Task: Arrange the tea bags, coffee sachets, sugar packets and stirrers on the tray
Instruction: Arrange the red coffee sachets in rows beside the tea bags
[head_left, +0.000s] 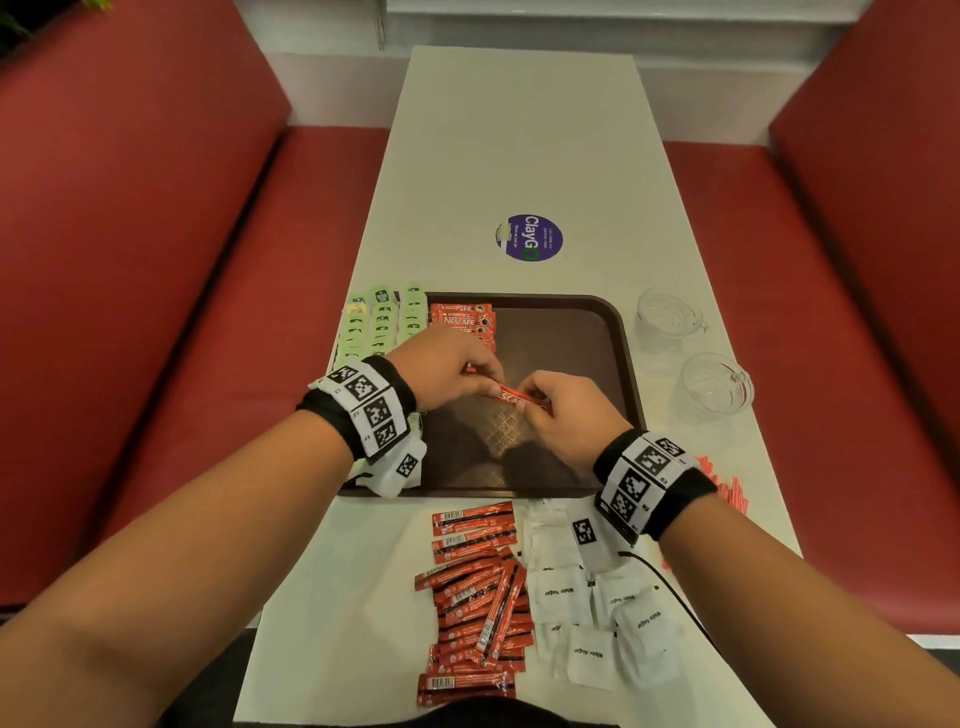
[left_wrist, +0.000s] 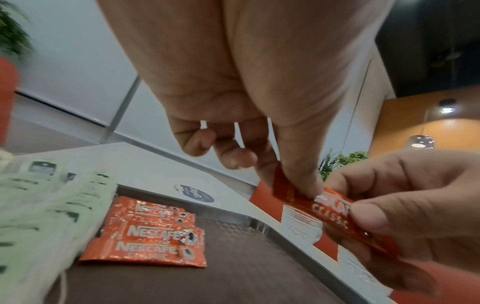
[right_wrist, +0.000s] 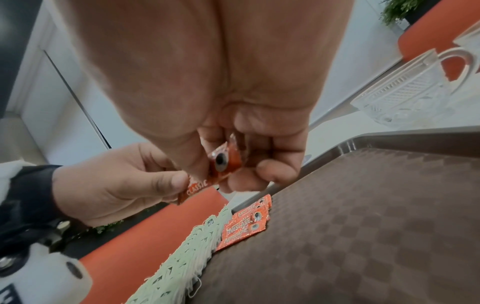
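Both hands hold one red Nescafe coffee sachet above the middle of the brown tray. My left hand pinches its left end and my right hand pinches its right end. The sachet shows close up in the left wrist view, and the same sachet in the right wrist view. A row of coffee sachets lies overlapped at the tray's far left. Green tea bags lie overlapped along the tray's left edge.
Loose coffee sachets and white sugar packets lie on the table in front of the tray. Two clear glass cups stand right of the tray. Red stirrers show behind my right wrist. Red benches flank the table.
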